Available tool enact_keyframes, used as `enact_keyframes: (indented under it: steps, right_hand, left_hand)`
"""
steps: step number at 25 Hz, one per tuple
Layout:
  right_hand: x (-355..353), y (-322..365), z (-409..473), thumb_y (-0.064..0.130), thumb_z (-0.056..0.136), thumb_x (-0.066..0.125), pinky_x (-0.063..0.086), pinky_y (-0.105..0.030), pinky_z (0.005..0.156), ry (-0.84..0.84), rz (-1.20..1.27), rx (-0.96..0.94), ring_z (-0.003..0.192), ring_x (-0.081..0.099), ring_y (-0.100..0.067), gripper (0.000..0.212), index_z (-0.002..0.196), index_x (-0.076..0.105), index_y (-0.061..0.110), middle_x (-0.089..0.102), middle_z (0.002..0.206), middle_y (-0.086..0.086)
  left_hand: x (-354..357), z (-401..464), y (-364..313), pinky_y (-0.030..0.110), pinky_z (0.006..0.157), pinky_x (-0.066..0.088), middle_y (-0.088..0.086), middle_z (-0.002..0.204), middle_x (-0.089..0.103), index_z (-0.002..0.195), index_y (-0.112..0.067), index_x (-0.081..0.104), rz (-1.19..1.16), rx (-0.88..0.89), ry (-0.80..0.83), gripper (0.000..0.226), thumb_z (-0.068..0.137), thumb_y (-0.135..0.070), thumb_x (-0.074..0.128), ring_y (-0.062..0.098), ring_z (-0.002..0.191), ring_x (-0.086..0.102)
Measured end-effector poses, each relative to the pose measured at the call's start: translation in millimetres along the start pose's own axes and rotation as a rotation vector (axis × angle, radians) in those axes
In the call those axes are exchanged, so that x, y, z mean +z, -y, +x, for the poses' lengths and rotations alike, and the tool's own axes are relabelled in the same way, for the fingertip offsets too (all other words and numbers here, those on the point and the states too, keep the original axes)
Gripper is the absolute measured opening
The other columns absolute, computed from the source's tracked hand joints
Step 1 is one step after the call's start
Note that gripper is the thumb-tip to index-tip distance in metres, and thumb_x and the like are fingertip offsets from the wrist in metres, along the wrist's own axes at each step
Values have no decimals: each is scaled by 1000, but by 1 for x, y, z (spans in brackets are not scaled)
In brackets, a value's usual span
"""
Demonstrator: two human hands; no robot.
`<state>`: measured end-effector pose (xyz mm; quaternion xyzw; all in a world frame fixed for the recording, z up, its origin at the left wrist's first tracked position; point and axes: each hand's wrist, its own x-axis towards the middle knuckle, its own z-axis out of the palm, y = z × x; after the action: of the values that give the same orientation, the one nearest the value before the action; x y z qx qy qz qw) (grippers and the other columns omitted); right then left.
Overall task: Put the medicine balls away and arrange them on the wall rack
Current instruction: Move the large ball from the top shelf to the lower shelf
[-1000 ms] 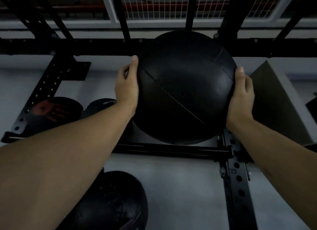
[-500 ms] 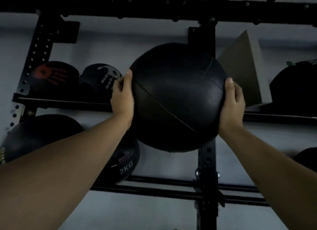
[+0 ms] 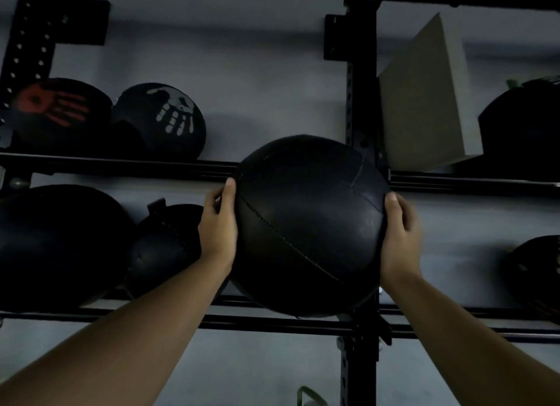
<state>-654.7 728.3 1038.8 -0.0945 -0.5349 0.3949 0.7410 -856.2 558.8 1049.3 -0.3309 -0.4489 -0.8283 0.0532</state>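
Note:
A large black stitched medicine ball (image 3: 309, 223) fills the centre of the view, held between my two hands. My left hand (image 3: 218, 223) presses its left side and my right hand (image 3: 400, 235) its right side. The ball's bottom sits at the level of the lower rails (image 3: 272, 320) of the black wall rack, just left of the rack's upright post (image 3: 360, 87). Whether the ball rests on the rails or hangs just above them is unclear.
On the upper rails lie a ball with a red handprint (image 3: 57, 111) and one with a white handprint (image 3: 163, 120). Lower left holds two dark balls (image 3: 57, 242) (image 3: 163, 248). A grey block (image 3: 424, 102) leans right of the post; more balls (image 3: 524, 126) (image 3: 536, 272) lie far right.
My hands have brought the ball down from the upper shelf level to the lower rails. The view has tilted so the rack sits lower in the frame.

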Motion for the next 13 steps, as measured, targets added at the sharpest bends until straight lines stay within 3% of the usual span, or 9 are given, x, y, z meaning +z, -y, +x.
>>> enact_keyframes:
  steps: [6,9,11,13]
  right_hand:
    - [5,-54,13,62,91,53,52,-48,110,25,-70,-12,124,64,-23,57,132,66,25,68,133,-7]
    - [7,-81,13,66,88,51,53,-36,101,20,-53,-3,123,64,-19,58,133,65,31,67,134,-3]
    - [11,-97,15,67,87,53,53,-26,92,24,-47,31,118,65,-13,55,129,66,34,69,131,0]
    - [19,-114,17,64,88,56,54,-31,96,52,-72,70,119,66,-17,50,128,68,36,70,130,0]
  left_hand:
    - [11,21,62,31,92,47,-7,122,71,128,-38,68,8,-36,-26,51,94,-73,51,12,110,65]
    - [14,29,88,29,91,48,-5,127,71,129,-38,66,4,-10,-3,54,92,-74,50,12,114,66]
    - [14,35,106,34,98,50,-2,130,71,133,-36,67,1,-48,-28,54,94,-72,52,19,120,66]
    - [12,42,126,39,106,49,1,134,70,136,-35,67,4,-116,-61,55,96,-71,53,24,125,64]
